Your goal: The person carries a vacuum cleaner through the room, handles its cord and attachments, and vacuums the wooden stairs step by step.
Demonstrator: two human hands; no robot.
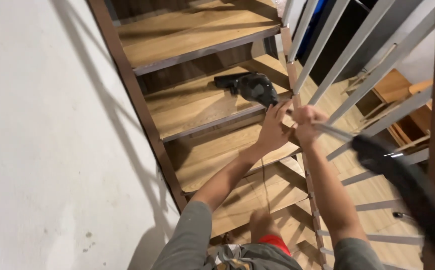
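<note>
Two hands, left and right, meet beside one black tool (lying on a step).

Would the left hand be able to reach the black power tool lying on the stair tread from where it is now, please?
Probably yes: the left hand is just below the black power tool, almost touching it, and nothing lies between them on the stair tread.

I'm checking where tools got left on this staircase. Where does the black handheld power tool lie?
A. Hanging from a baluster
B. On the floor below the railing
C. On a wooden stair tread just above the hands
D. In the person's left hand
C: the black power tool lies on a wooden tread, just beyond the left hand and right hand at the railing edge.
</note>
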